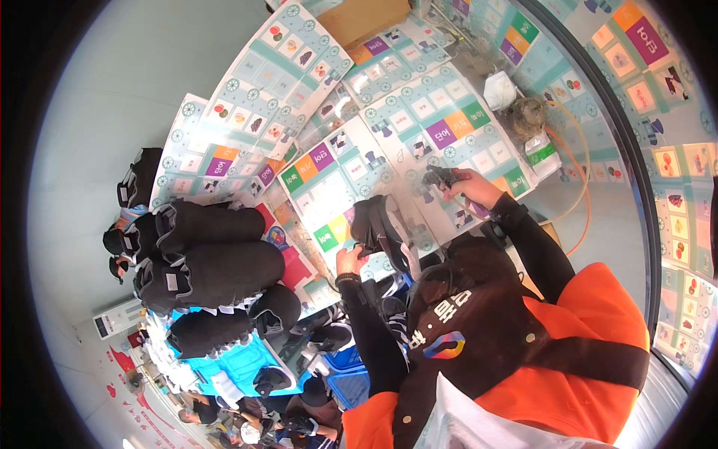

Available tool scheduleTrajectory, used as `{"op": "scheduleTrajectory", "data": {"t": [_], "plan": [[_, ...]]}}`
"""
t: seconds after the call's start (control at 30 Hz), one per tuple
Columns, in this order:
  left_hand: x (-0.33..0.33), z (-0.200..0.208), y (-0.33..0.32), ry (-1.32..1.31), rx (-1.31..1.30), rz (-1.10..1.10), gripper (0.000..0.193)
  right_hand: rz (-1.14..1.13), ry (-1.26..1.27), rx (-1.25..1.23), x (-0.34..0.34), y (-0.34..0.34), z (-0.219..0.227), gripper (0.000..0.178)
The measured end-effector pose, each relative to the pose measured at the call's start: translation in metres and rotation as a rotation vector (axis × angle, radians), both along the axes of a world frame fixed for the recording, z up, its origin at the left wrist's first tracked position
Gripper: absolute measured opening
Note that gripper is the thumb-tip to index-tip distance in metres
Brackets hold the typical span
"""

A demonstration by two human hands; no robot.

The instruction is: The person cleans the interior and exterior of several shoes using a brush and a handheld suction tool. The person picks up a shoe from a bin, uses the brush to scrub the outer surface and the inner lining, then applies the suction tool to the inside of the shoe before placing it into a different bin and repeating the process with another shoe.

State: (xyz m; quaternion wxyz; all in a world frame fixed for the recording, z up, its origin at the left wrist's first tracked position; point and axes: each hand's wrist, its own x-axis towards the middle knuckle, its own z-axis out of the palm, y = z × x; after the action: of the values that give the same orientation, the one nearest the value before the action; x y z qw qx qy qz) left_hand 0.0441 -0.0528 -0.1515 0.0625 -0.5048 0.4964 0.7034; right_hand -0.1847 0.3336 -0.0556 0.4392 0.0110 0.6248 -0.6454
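Observation:
My left hand (350,260) grips one end of a black shoe (371,222) with a pale sole edge, tilted above the patterned work surface (340,183). Farther right, my right hand (479,190) is closed around a dark, pistol-like hand tool (443,178) whose exact kind I cannot make out. The tool points toward the left and is apart from the shoe. Part of the tool's grip is hidden by my fingers.
Black shoes (213,273) are piled on the left, with blue crates (348,388) below. At the right edge are a white container (499,91), a brown fibrous clump (528,116) and an orange hose (588,196). A cardboard box (366,19) stands behind. People (250,430) are at lower left.

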Motion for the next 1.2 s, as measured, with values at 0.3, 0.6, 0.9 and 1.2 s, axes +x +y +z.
{"op": "scheduleTrajectory", "data": {"t": [0.3, 0.6, 0.9, 1.2], "plan": [[-0.032, 0.157, 0.035, -0.048, -1.573, -0.643, 0.043, -0.054, 0.015, 0.009, -0.011, 0.025, -0.018, 0.027], [-0.002, 0.101, 0.003, -0.167, -1.575, -0.520, 0.019, 0.139, 0.094, 0.104, -0.006, 0.026, -0.002, 0.029], [-0.131, 0.096, 0.078, 0.106, -1.432, -0.919, 0.022, 0.149, 0.034, 0.156, -0.003, 0.039, 0.009, 0.032], [-0.202, 0.070, 0.124, -0.081, -1.193, -1.062, 0.027, 0.274, 0.596, 0.330, 0.016, 0.009, 0.002, 0.026]]}}
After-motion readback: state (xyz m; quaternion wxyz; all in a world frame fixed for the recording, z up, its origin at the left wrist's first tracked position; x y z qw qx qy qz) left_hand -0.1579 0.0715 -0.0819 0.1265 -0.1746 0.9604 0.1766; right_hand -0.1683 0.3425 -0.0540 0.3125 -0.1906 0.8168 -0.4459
